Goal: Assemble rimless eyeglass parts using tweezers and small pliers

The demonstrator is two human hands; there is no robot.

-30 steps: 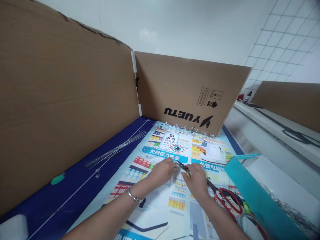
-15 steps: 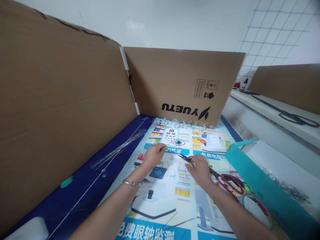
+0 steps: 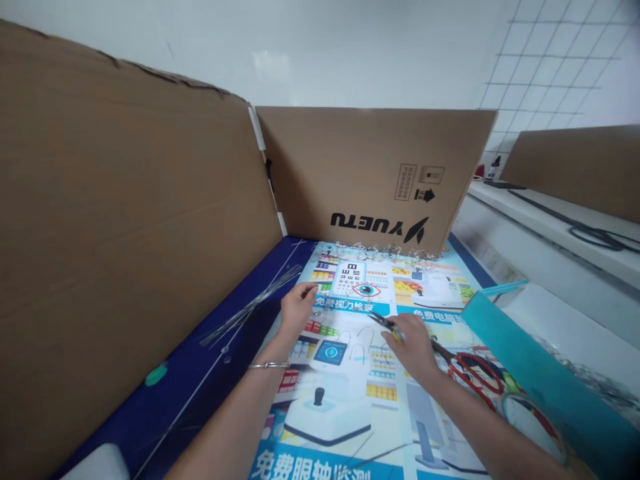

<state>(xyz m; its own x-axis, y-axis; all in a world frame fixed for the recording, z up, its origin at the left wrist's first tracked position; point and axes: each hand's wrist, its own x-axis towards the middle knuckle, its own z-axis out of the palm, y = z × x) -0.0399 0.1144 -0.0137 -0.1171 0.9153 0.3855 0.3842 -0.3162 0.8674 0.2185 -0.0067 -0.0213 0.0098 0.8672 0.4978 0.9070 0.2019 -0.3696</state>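
My right hand (image 3: 413, 343) is closed around a pair of small pliers (image 3: 384, 323) with yellow on the handles, its dark jaws pointing left. My left hand (image 3: 299, 307) is closed in a pinch above the left side of the printed poster (image 3: 345, 373). Anything between its fingertips is too small to make out. Between the hands, several thin bent wires (image 3: 357, 352) lie on the poster. Scissors with red handles (image 3: 477, 377) rest beside my right forearm, next to a roll of tape (image 3: 533, 423).
A bundle of straight wires (image 3: 255, 303) lies on the blue surface at left. Small wire pieces (image 3: 380, 253) line the foot of the cardboard panel (image 3: 370, 160). A teal box (image 3: 540, 367) at right holds more wire pieces. Another cardboard panel (image 3: 125, 200) stands on the left.
My left hand has drawn back slightly to the left, away from the pliers. The pliers stay in my right hand. The whole view has shifted slightly.
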